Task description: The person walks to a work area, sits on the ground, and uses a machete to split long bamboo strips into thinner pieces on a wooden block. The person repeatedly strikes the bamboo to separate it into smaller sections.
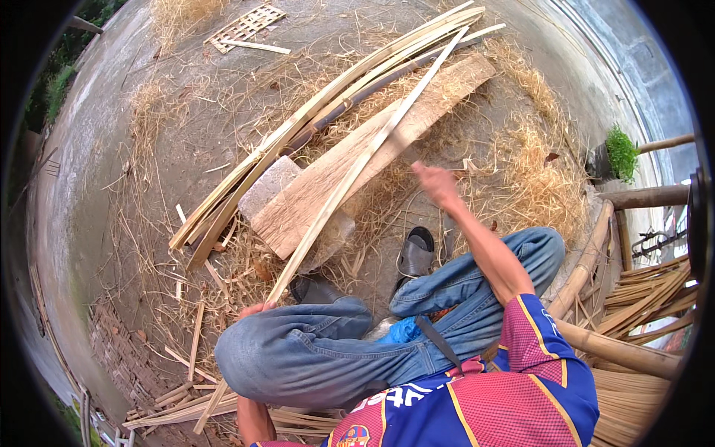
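Observation:
A long pale bamboo strip [334,207] slants across a wide wooden board [294,212]. Its near end is in my left hand [256,310], which is closed on it beside my left knee; the knee hides most of that hand. My right hand [438,185] is closed round a knife [403,147], whose handle is covered by the fingers. The motion-blurred blade points up and left toward the middle of the strip; whether it touches cannot be made out. The board rests on a pale stone block [269,186].
Several longer bamboo strips [298,119] and a dark pole [346,104] lie beyond the board. Shavings [532,167] cover the ground. A lattice piece [244,27] lies far off. A potted plant [620,155] and bamboo rails [585,261] stand right; split strips [179,410] lie lower left.

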`<state>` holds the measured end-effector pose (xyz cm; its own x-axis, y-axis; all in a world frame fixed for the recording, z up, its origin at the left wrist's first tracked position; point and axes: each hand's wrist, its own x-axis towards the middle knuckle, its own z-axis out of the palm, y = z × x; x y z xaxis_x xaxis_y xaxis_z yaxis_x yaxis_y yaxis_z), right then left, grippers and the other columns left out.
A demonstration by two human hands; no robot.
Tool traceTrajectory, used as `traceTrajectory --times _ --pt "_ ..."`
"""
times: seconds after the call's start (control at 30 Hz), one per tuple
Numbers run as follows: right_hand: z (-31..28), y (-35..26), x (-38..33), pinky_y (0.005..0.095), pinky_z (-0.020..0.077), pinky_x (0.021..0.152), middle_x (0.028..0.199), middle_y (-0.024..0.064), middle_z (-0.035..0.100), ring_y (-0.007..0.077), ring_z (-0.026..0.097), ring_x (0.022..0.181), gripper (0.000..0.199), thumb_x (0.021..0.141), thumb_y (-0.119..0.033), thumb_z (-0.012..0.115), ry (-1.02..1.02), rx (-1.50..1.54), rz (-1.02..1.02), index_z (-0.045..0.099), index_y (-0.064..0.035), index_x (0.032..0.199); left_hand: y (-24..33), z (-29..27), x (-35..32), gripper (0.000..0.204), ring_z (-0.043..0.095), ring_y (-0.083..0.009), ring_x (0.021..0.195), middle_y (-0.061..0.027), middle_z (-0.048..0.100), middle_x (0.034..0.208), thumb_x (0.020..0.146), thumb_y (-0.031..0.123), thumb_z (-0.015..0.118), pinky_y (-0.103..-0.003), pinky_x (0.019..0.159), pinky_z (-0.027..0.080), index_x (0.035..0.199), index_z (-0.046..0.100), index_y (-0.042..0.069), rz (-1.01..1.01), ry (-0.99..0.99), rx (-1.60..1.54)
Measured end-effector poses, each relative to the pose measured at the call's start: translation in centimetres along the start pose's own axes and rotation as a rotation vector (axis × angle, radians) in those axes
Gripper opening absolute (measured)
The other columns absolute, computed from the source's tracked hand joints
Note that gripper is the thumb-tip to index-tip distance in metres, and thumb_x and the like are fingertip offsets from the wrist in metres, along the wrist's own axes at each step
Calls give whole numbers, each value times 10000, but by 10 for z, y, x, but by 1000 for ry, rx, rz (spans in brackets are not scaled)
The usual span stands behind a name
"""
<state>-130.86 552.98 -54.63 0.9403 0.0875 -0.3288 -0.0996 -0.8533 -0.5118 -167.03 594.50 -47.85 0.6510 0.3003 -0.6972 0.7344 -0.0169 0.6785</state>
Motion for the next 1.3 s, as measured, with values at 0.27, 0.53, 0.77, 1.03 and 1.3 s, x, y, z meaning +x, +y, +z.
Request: traceTrajectory --times 0.27,0.53,0.77,1.03,1.3 --pt "43 -52 -77 459 491 500 600 138 600 264 621 530 620 996 -621 437 -17 -258 -547 597 -67 768 -9 26 8 369 414 -99 545 48 526 619 1002 387 618 -312 505 330 768 628 102 173 322 409" --pt "46 -34 -60 399 416 371 501 88 503 211 536 431 610 994 -608 462 193 -238 -682 547 -82 697 -24 13 19 375 452 -97 561 43 536 612 1008 395 605 -316 506 344 784 635 96 157 158 443" --pt "52 -54 -73 452 473 453 491 97 494 310 556 445 631 963 -633 502 24 -105 -658 563 -63 698 -23 13 12 336 478 -81 590 53 547 627 994 376 632 -306 513 359 811 649 95 186 264 522" --pt "57 -34 -46 311 314 327 484 -30 384 111 376 390 605 1012 -629 390 8 -187 -529 469 -130 680 -29 5 7 318 491 -95 609 38 557 645 984 367 643 -313 532 370 825 654 92 121 215 426" --pt "39 -48 -58 340 377 340 460 -14 414 132 417 384 618 996 -646 420 -182 -215 -735 487 -98 718 -57 -21 -12 300 505 -108 628 23 568 664 974 357 654 -320 551 381 838 659 89 -9 189 271"
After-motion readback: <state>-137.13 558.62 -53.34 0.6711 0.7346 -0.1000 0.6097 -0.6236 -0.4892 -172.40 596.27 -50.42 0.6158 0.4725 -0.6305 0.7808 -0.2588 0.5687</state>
